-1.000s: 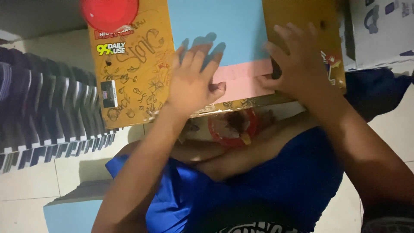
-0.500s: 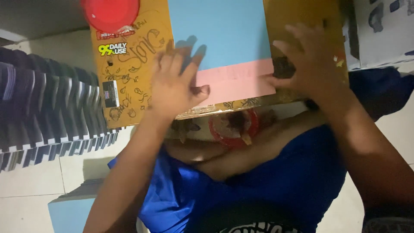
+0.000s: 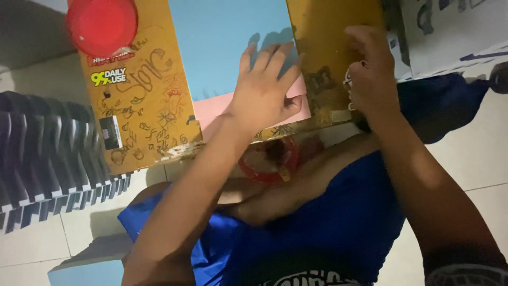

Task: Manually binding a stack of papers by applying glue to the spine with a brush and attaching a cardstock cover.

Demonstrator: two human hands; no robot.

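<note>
Pressing flat, my left hand (image 3: 262, 90) lies spread on the pink sheet (image 3: 211, 114) and blue sheet (image 3: 217, 42) atop the yellow board (image 3: 143, 90) over my lap — fingers wide, gripping nothing. My right hand (image 3: 370, 74) rests loosely curled at the board's right edge.

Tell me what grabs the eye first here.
The left hand lies flat across a light blue sheet and a pink sheet on a scribbled yellow board. The right hand rests at the board's right edge. A red round lid sits at its top left corner.
</note>
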